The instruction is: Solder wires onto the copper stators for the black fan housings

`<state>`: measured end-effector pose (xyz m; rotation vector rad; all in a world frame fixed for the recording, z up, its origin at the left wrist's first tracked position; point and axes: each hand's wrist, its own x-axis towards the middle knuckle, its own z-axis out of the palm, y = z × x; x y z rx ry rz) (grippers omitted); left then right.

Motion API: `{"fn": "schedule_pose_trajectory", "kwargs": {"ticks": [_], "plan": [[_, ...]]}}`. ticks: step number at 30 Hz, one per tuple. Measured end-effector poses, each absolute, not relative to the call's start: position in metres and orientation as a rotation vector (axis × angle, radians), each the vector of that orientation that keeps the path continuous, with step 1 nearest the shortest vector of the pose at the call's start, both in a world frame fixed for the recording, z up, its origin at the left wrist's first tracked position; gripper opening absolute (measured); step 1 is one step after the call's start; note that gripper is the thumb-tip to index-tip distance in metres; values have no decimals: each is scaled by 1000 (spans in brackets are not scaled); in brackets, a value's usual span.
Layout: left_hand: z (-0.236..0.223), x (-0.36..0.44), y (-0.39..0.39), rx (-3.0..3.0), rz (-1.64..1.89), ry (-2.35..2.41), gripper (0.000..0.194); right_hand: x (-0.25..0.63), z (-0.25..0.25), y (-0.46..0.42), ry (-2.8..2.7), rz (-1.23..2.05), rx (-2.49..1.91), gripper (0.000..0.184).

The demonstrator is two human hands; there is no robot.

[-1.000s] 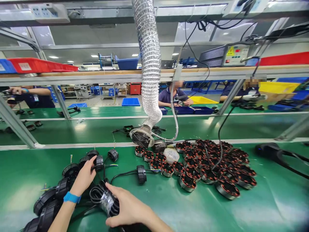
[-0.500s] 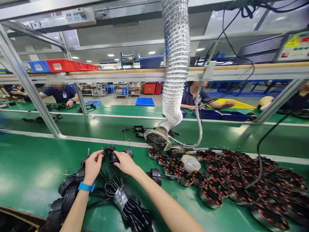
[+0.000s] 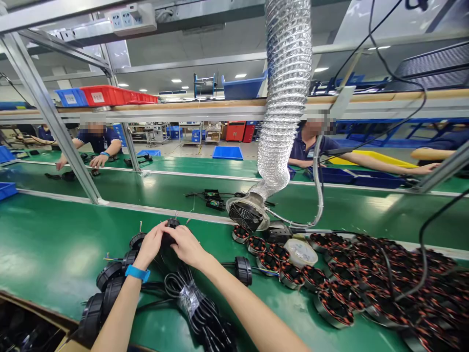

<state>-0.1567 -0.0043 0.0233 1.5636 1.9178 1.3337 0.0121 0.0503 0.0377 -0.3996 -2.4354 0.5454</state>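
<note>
My left hand (image 3: 153, 243), with a blue band at the wrist, and my right hand (image 3: 186, 244) meet at the far end of a bundle of cables. Fingers of both hands are closed around a black round housing, mostly hidden beneath them. Just beyond the fingertips sits another black round housing (image 3: 173, 223) with thin wires sticking up. Several more black housings (image 3: 110, 275) lie to the left of my left forearm. A coiled black cable bundle (image 3: 198, 303), tied with clear wrap, lies between my forearms. One black housing (image 3: 243, 271) rests right of my right forearm.
Many motor stators with copper-coloured windings (image 3: 333, 309) cover the green bench at right, around a clear-lidded round container (image 3: 301, 253). A fan (image 3: 246, 214) on a silver duct (image 3: 282, 98) hangs above the bench. Co-workers sit across the line; a metal post (image 3: 54, 112) stands at left.
My hands have come together; before, they were apart, each at a separate black part. The whole view has shifted slightly, with bench items appearing farther right. Co-workers' arms across the line have moved.
</note>
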Motion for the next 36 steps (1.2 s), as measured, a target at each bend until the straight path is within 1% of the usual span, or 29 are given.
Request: {"fn": "schedule_pose_trajectory", "kwargs": {"ticks": [1,3,6,7,9,11,13,15,17,19,20,22,25,28,30,31,34,36], "plan": [[25,-157,-6,1577,1266,1991,51,12,39,51,-2416,591,-396,69],[30,-153,-10,1647,1064,2194,51,15,38,53,-2292,785,-488,70],[34,-139,-16,1836,775,2573,44,22,34,59,-2021,1077,-704,69],[35,-135,-17,1883,721,2682,42,24,33,60,-1980,1103,-733,68],[36,-128,-17,1926,700,2801,41,28,32,58,-2031,1020,-709,64],[36,-126,-16,1940,841,2738,43,30,33,54,-2180,816,-646,63],[36,-126,-13,1945,1115,2490,44,29,33,50,-2322,626,-610,66],[36,-127,-10,1941,1265,2183,41,26,30,49,-2386,545,-590,72],[35,-128,-8,1945,1211,1962,37,25,23,51,-2386,519,-556,77],[32,-128,-8,1957,1108,1855,31,26,15,54,-2365,479,-550,81],[30,-128,-9,1964,1093,1831,29,28,12,56,-2365,448,-569,80],[27,-129,-13,1981,1127,1836,31,35,8,59,-2390,384,-635,70],[23,-131,-19,1921,1307,1992,29,49,10,62,-2434,290,-759,54],[18,-132,-20,1696,1529,2238,29,54,15,62,-2440,234,-889,48],[15,-132,-18,1527,1647,2309,31,47,16,62,-2414,230,-955,53],[12,-132,-16,1438,1710,2282,32,41,16,61,-2378,257,-969,60],[2,-135,-9,1128,1888,2025,34,12,14,63,-2158,531,-920,84],[-5,-140,-5,960,1941,1853,34,-8,13,65,-2010,707,-851,89]]}}
